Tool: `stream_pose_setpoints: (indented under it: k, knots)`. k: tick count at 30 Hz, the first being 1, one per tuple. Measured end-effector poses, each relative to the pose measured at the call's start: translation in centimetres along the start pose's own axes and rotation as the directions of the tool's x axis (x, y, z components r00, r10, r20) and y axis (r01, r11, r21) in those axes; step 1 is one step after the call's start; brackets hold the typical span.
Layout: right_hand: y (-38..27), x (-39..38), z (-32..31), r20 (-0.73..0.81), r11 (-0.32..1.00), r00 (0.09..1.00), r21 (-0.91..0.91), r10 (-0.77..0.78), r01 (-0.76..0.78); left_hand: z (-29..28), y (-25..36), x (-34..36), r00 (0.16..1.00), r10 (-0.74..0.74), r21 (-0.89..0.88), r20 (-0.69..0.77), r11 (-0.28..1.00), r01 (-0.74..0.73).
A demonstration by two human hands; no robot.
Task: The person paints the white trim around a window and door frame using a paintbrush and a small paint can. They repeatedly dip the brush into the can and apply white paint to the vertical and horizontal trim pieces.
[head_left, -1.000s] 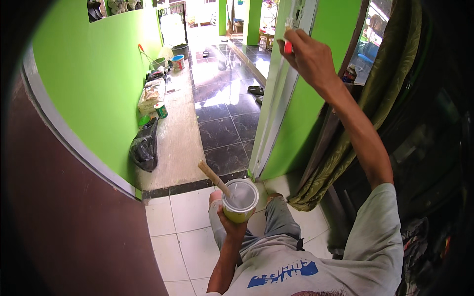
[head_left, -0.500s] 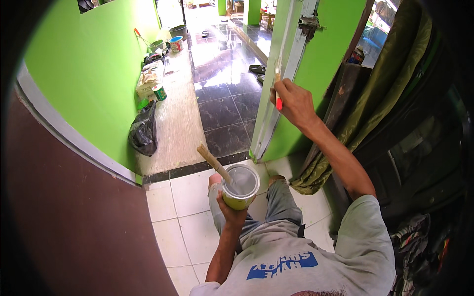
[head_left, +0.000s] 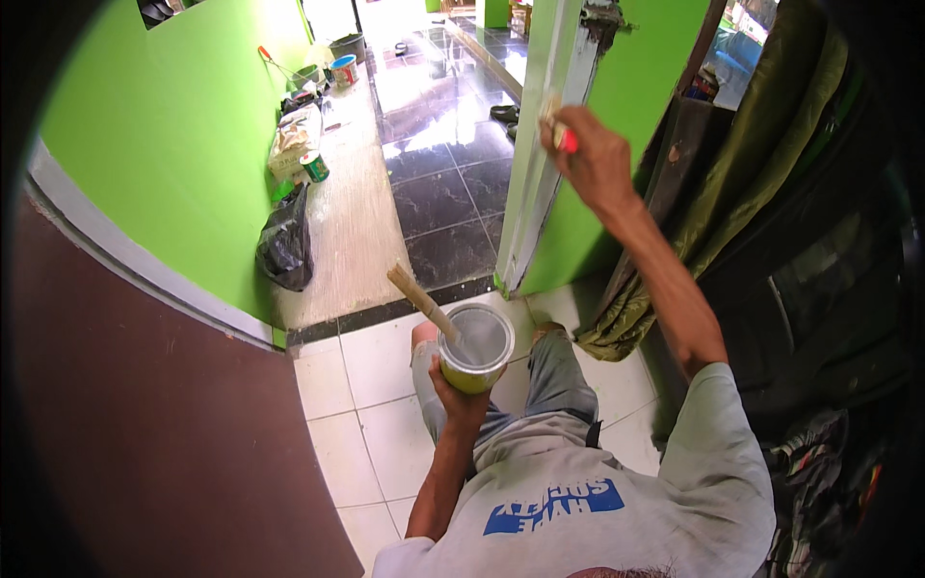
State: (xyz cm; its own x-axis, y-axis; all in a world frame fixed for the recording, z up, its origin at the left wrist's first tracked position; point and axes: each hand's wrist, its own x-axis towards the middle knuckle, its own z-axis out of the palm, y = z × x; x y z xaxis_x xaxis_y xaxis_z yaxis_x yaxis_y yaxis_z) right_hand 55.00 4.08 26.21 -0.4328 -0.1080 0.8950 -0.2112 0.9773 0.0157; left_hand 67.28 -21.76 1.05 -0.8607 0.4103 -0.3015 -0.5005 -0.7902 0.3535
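Green walls (head_left: 183,125), white tiles (head_left: 371,433), glossy dark floor (head_left: 434,144)

The right arm is stretched up and forward, almost straight, with the forearm bare below a grey short sleeve, and the right hand (head_left: 590,159) is raised high with its back toward the camera and the fingers closed in a grip. The left arm is bent and kept close to the body, the forearm rising from the lower edge. The left hand (head_left: 461,397) sits low in front of the knees, palm up, with the fingers curled in a hold.
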Motion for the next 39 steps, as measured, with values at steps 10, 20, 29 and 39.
stream_pose_setpoints:
  k: [10, 20, 29, 39]
  knots:
    - [-2.1, -3.2, -4.8, 0.142, 0.817, 0.920, 0.426, 0.365, -0.389, 0.9, 0.1, 2.2, 0.996, 0.054, -0.041, 0.067, 0.998, -0.051]
    - [-8.3, -3.2, -10.6, 0.831, 0.484, 0.519, 0.376, 0.201, -0.790, 1.4, 0.0, 2.5, 0.989, 0.000, -0.095, 0.148, 0.995, 0.014]
    - [-9.7, -4.8, -8.1, 0.853, 0.675, 0.511, 0.317, 0.104, -0.666, 0.5, -1.1, 2.3, 0.969, -0.027, -0.261, 0.244, 0.961, 0.092]
    - [-9.7, -6.6, -8.4, 0.789, 0.648, 0.607, 0.414, 0.095, -0.639, 1.0, -1.5, 2.0, 0.980, -0.064, -0.268, 0.190, 0.957, 0.114]
